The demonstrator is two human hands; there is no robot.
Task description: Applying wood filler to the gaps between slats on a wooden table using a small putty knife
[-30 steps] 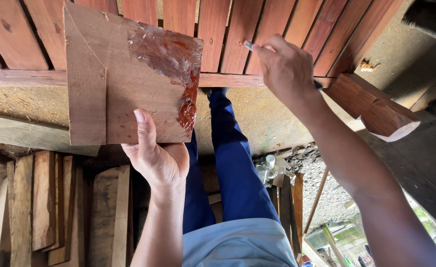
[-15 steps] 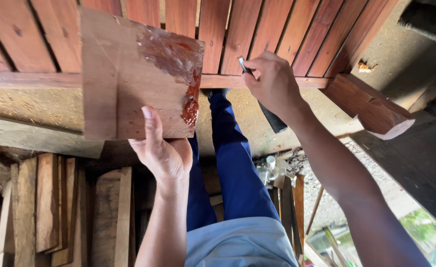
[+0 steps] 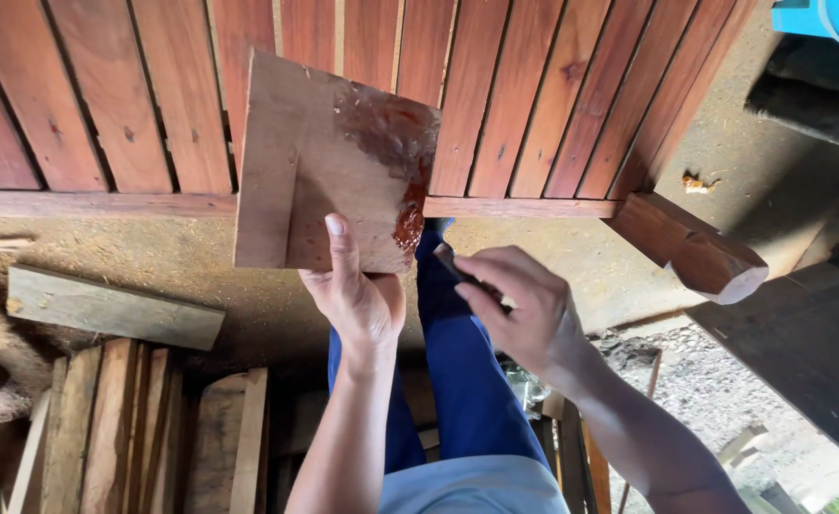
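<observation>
My left hand (image 3: 355,290) holds up a flat square wooden board (image 3: 315,181) by its lower edge, thumb on its face. The board's upper right corner and right edge carry a glossy smear of red-brown paste (image 3: 402,152). My right hand (image 3: 524,314) is just right of and below the board, fingers closed on a small dark tool (image 3: 459,271) whose tip points at the smeared edge. Behind both stands a slatted panel of reddish wooden slats (image 3: 533,95).
My blue-trousered leg (image 3: 457,381) runs down the middle. A loose plank (image 3: 115,306) lies at left on the sawdust-strewn floor, and several planks (image 3: 143,428) are stacked below it. A reddish beam end (image 3: 700,249) juts out at right. Gravel lies at lower right.
My right hand has come down from the slats to beside the board's lower right corner. My left hand has shifted the board to the right.
</observation>
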